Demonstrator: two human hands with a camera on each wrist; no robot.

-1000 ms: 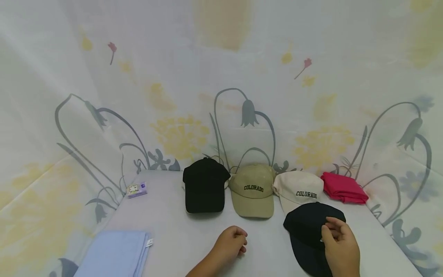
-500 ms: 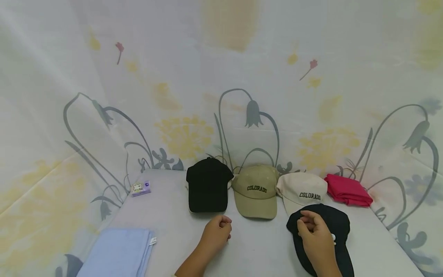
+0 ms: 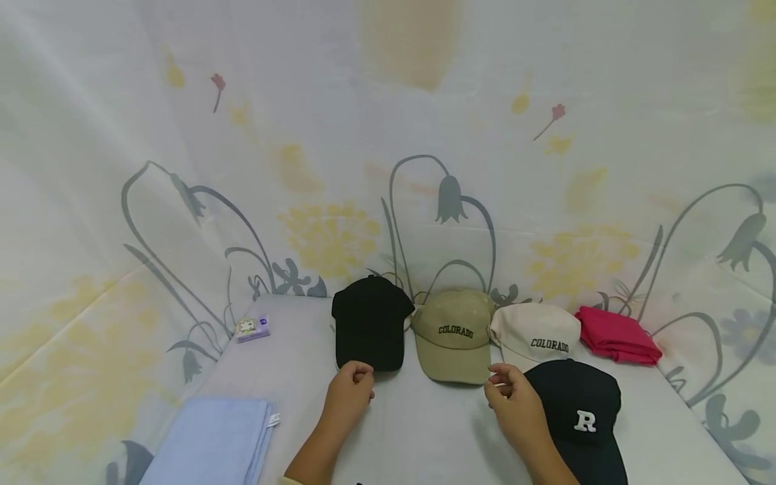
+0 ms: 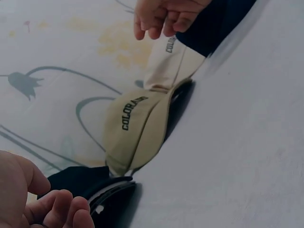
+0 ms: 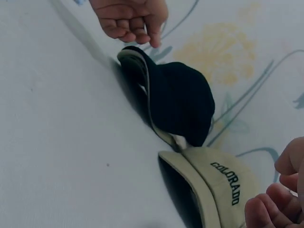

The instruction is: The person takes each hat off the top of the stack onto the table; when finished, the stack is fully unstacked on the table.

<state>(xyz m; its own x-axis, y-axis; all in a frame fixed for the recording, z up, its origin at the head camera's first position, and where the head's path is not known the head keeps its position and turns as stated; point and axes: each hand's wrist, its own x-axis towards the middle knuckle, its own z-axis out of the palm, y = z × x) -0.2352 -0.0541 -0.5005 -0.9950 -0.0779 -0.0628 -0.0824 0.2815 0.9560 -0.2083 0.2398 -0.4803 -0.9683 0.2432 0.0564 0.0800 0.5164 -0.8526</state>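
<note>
My left hand point(image 3: 350, 392) hovers by the brim of the plain black cap point(image 3: 371, 323), its fingers loosely curled around nothing. Beneath that black cap a pale edge point(image 5: 151, 102) shows in the right wrist view. Beside it stands a khaki cap point(image 3: 453, 335) lettered COLORADO. My right hand point(image 3: 516, 407), also loosely curled and holding nothing, is in front of the cream COLORADO cap point(image 3: 536, 328) and overlaps the left side of a dark cap point(image 3: 572, 387) with a white R. In the left wrist view the khaki cap point(image 4: 137, 126) sits between both hands.
A folded light blue cloth point(image 3: 209, 438) lies at the front left. Behind it is a small purple packet point(image 3: 253, 328). A folded red cloth point(image 3: 618, 335) sits at the back right. A floral-printed curtain point(image 3: 388, 135) rises behind the white tabletop point(image 3: 424, 438).
My left hand has moved left and away from me, up to the plain black cap's brim. My right hand has moved left off the R cap, uncovering its letter. The caps have stayed put.
</note>
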